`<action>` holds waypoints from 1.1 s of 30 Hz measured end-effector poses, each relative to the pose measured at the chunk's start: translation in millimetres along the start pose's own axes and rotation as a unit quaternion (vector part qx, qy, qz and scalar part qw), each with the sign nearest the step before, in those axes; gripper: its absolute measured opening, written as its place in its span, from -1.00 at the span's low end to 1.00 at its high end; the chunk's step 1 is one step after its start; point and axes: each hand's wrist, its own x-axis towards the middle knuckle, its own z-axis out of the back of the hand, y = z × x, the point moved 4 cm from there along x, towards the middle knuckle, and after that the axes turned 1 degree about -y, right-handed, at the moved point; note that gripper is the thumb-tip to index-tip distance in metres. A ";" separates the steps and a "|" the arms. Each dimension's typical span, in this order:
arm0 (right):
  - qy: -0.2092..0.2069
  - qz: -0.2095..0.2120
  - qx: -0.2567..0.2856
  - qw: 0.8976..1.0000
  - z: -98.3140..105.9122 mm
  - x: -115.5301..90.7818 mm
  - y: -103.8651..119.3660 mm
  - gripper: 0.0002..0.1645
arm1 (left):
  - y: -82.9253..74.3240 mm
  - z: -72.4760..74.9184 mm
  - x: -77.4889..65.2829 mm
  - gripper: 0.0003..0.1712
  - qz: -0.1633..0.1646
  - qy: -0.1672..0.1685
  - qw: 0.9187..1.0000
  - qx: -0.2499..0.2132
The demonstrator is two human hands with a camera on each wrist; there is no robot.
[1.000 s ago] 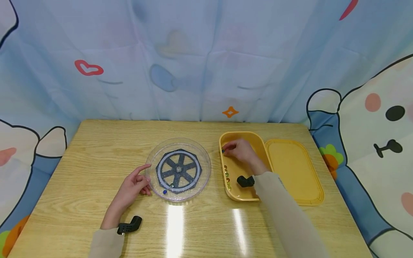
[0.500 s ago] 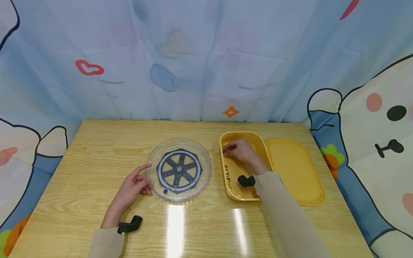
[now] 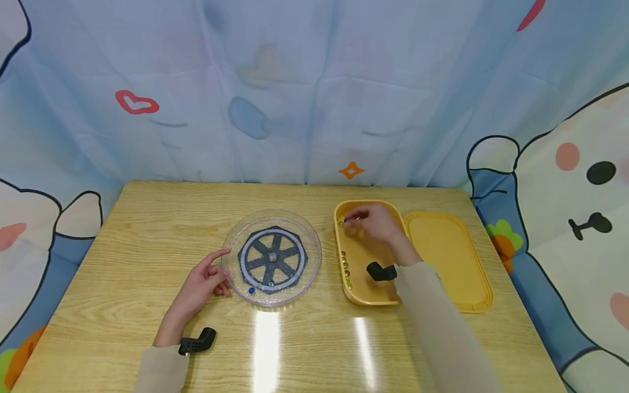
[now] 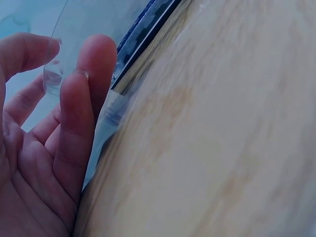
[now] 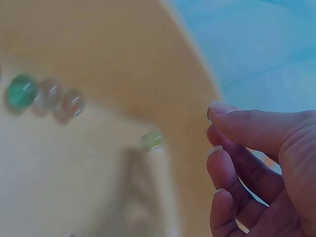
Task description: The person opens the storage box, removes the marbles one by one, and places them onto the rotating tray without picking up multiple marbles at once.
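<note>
We list first the blue marble [image 3: 346,220]: at the right hand's fingertips, by the far left corner of the yellow bin [image 3: 366,292]; round, so no long axis. Right hand [image 3: 378,224]: nearer of the two, thumb and fingers drawn together, pinching that marble; the right wrist view mostly hides it. Clear round dish [image 3: 314,258]: left of the bin and somewhat nearer us, a strip of table between; dark spoked frame [image 3: 248,265] within its outline, clear marble [image 3: 271,283] and second blue marble [image 3: 251,291] toward its near side. Left hand [image 3: 200,281]: at the dish's left rim, index finger extended to touch it, other fingers loosely bent; we see no firm grasp. Bin: long axis near to far; yellowish marble [image 3: 341,224] and row of marbles [image 3: 346,266] along its left wall. Yellow lid [image 3: 437,251]: flat, right of the bin. Wooden table [image 3: 162,229] beneath; blue cartoon curtain [image 3: 304,136] beyond.
</note>
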 end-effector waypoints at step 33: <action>0.024 0.109 0.063 0.992 -69.9 -44.7 106.8 -0.88 | 1.9 -2.1 1.0 -0.44 -0.005 -0.007 1.000 -0.010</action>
